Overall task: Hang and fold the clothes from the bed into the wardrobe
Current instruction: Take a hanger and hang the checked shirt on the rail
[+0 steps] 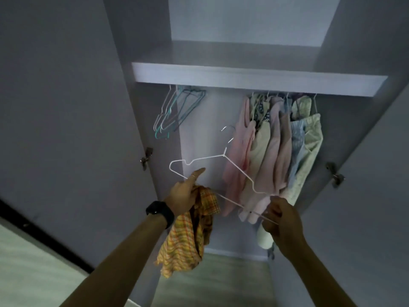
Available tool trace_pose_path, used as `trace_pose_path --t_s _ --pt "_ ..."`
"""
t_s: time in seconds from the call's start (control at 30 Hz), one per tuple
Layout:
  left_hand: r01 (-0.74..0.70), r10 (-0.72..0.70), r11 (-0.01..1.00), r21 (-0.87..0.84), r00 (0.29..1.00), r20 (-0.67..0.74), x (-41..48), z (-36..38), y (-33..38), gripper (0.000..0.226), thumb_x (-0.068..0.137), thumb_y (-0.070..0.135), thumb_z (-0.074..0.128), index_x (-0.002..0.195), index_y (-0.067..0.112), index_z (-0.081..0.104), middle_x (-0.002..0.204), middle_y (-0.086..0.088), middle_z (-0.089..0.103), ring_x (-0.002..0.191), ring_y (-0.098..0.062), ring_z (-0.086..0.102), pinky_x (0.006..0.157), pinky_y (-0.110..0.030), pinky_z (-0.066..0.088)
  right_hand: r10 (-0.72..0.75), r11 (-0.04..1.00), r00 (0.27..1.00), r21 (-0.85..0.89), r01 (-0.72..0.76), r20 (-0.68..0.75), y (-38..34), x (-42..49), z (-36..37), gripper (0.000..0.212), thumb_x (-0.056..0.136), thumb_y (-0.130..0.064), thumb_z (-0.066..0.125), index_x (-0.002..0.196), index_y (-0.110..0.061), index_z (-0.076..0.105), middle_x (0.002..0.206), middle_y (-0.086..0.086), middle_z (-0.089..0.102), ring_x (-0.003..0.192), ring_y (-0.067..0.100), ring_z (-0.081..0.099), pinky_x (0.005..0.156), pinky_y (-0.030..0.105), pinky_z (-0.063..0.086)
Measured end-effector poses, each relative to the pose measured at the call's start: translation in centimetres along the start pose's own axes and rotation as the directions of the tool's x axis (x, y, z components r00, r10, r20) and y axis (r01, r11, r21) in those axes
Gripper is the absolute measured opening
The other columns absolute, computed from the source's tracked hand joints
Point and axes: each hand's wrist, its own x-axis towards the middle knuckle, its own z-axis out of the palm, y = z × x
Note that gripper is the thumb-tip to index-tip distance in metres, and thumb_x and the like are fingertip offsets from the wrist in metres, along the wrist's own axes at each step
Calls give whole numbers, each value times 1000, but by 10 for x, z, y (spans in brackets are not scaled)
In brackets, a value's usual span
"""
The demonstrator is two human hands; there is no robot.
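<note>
We hold one white wire hanger, our right hand pinching its lower corner. Our left hand, forefinger out, grips one crumpled yellow checked garment before the open wardrobe. About six hung clothes are on the right, and a bunch of empty hangers on the left is too overlapped to count.

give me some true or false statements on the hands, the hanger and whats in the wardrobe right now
1. The right hand pinches the white wire hanger. True.
2. The yellow checked garment is already on that hanger. False: the left hand grips it, bunched, beside the hanger.
3. The empty hangers hang at the left under the shelf. True.
4. The hung clothes lie folded on top of the shelf. False: they hang below it, at the right.
5. The black watch is on the right wrist. False: it is on the left wrist.
</note>
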Motion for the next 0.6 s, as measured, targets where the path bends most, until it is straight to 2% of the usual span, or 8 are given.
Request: trace_pose_path --t_s 0.13,0.27,0.3,0.37,0.4,0.47,0.53,0.6 --pt "-62 60 997 37 997 54 -9 40 7 43 97 -2 45 128 20 65 126 -4 68 114 -23 63 97 -18 42 119 983 993 142 -120 11 19 -14 -32 55 99 -11 45 48 -27 31 47 -7 19 37 7 16 35 19 21" --pt "-105 87 989 105 982 166 -19 65 3 32 100 6 47 122 18 67 118 -5 71 105 -24 66 92 -23 45 233 946 969 213 -245 80 36 -19 -66 42 85 -22 57 50 -22 34 47 -6 23 35 7 19 34 20 24" --pt "-111 88 987 120 979 183 -22 68 3 30 100 7 48 121 17 67 116 -5 72 104 -24 66 91 -23 45 254 949 962 164 -267 99 38 -19 -73 40 85 -24 58 51 -19 38 48 -3 26 36 9 21 35 21 25" --pt "-99 74 984 146 983 171 -26 75 3 28 99 10 49 120 18 65 113 -5 72 102 -24 67 90 -23 47 235 967 966 -125 -222 106 41 -16 -90 35 92 -23 55 61 -9 52 56 5 44 40 12 29 40 23 26" --pt "-87 62 981 172 987 149 -29 77 2 28 98 11 49 120 19 64 112 -5 72 102 -24 67 91 -26 49 218 938 967 -303 -171 129 41 -15 -94 33 97 -25 51 72 -5 61 64 5 57 43 14 36 44 23 27" --pt "-78 53 977 200 990 128 -37 83 5 28 98 14 51 122 21 63 111 -4 71 102 -24 66 95 -34 53 280 825 943 -546 -143 177 42 -16 -100 28 99 -33 50 100 -15 71 87 -5 74 57 17 56 50 25 37" --pt "-102 76 972 210 988 131 -45 89 12 28 99 15 53 124 22 62 113 -3 70 102 -23 66 95 -38 53 386 750 899 -637 -177 205 47 -14 -100 29 89 -37 58 112 -24 69 110 -7 73 88 16 68 71 27 48" --pt "-168 133 948 270 981 143 -49 93 17 30 99 16 53 127 23 60 114 -2 69 102 -24 66 93 -40 54 436 716 870 -675 -181 229 52 -7 -98 33 79 -39 66 108 -23 70 117 -4 71 105 17 67 86 30 50"
